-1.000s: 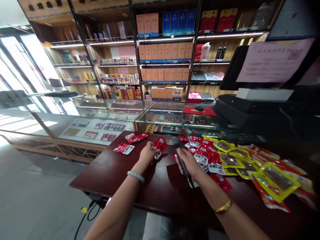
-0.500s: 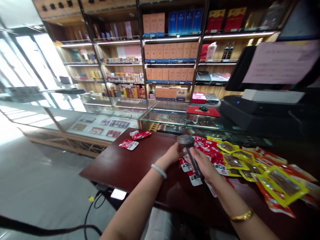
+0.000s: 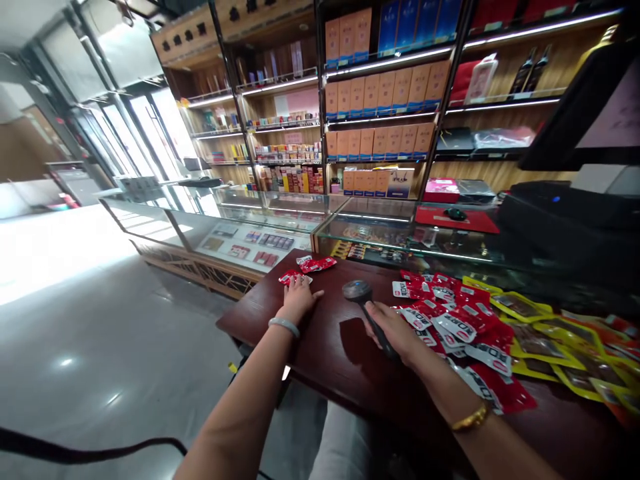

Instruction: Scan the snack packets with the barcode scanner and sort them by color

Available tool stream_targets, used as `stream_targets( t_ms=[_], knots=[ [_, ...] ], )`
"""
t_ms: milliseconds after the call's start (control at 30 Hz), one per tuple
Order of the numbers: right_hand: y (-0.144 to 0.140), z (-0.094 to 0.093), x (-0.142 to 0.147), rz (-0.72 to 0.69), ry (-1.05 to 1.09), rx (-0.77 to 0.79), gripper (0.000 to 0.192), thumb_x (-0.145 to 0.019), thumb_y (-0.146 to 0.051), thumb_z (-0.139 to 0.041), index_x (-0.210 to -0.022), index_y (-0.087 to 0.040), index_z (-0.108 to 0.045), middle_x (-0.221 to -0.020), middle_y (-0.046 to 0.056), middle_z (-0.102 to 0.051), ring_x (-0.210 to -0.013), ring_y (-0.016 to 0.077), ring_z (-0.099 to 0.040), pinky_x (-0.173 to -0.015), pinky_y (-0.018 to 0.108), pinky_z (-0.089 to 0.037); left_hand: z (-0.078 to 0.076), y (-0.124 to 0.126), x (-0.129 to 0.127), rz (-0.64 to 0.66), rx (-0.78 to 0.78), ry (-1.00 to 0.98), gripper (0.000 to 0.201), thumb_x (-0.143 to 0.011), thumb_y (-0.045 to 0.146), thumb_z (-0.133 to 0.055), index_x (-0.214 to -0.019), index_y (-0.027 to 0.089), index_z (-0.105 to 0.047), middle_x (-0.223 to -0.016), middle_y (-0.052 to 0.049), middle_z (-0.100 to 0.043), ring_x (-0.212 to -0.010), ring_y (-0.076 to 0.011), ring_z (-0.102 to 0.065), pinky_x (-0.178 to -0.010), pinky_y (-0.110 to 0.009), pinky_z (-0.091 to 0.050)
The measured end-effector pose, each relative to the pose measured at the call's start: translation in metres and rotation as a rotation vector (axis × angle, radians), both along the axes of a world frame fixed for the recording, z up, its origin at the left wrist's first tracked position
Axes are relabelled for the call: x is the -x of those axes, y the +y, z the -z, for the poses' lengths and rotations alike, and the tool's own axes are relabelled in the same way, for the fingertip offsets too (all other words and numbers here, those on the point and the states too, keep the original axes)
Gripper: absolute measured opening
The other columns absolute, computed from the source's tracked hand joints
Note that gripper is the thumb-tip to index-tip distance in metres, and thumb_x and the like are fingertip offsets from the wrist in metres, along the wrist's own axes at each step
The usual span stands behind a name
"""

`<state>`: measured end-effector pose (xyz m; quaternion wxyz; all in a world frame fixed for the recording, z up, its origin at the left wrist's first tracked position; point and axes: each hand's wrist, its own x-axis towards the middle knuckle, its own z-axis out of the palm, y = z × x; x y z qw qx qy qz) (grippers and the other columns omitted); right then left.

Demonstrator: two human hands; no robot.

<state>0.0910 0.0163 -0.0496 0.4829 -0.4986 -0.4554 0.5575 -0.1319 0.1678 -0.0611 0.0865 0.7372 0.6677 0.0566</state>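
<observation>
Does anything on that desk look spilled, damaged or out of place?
Nothing looks spilled or damaged. Most red packets and the yellow packets just lie in an untidy, overlapping heap on the desk, unlike the neat rows of orange boxes behind.

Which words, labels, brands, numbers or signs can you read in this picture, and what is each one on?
No text reads clearly.
Red-and-white packets: dark characters, too blurred.
Orange boxes: print too small.
White box on the lower shelf: dark lettering, too small.
Pink sheet: writing blurred.
</observation>
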Motion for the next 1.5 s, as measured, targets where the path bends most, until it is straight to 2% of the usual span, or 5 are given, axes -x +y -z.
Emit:
stream_targets(
  t_ms=[233, 533, 867, 1067, 1500],
  knots=[
    [0.008, -0.002, 0.008, -0.016, -0.059, -0.005, 0.053, -0.079, -0.074, -0.057, -0.089, -0.023, -0.054, -0.054, -0.008, -0.053, -0.037, 0.0088, -0.045, -0.036, 0.020, -0.035, -0.004, -0.035, -0.024, 0.438, 0.047, -0.216, 0.036, -0.090, 0.043, -0.060, -0.120, 0.025, -0.067, -0.132, -0.007, -0.065, -0.123, -0.0227, -0.057, -0.105, -0.030, -0.040],
    [-0.016, -0.009, -0.023, 0.078, -0.040, 0.029, 0.050, -0.079, -0.071, -0.062, -0.087, -0.023, -0.050, -0.054, -0.008, -0.053, -0.039, 0.0083, -0.046, -0.036, 0.018, -0.034, -0.013, -0.057, -0.048, 0.018, -0.115, 0.062, 0.060, -0.077, 0.057, -0.071, -0.114, 0.011, -0.058, -0.122, -0.024, -0.062, -0.119, -0.0377, -0.056, -0.095, -0.043, -0.044],
    [-0.031, -0.010, -0.037, 0.096, -0.037, -0.032, 0.054, -0.076, -0.076, -0.060, -0.079, -0.024, -0.048, -0.053, -0.008, -0.053, -0.037, 0.0081, -0.045, -0.035, 0.019, -0.034, -0.003, -0.060, -0.077, 0.164, 0.032, -0.222, 0.082, -0.069, 0.035, -0.083, -0.137, 0.015, -0.042, -0.118, -0.016, -0.070, -0.111, -0.0286, -0.067, -0.086, -0.030, -0.046],
    [-0.042, -0.010, -0.047, 0.094, 0.015, -0.049, 0.053, -0.077, -0.075, -0.061, -0.080, -0.024, -0.047, -0.053, -0.009, -0.053, -0.036, 0.0069, -0.043, -0.035, 0.018, -0.034, -0.004, -0.065, -0.091, 0.283, 0.073, -0.276, 0.024, -0.075, 0.031, -0.076, -0.095, 0.018, -0.072, -0.098, -0.009, -0.076, -0.094, -0.0249, -0.070, -0.080, -0.027, -0.047],
    [-0.054, -0.004, -0.066, 0.105, -0.024, -0.097, 0.047, -0.083, -0.070, -0.060, -0.086, -0.024, -0.052, -0.056, -0.008, -0.051, -0.038, 0.0075, -0.041, -0.037, 0.020, -0.033, 0.006, -0.050, -0.128, 0.405, 0.174, -0.482, 0.023, -0.071, 0.032, -0.073, -0.086, 0.015, -0.076, -0.077, -0.004, -0.074, -0.077, -0.0218, -0.068, -0.074, -0.028, -0.049]
  ],
)
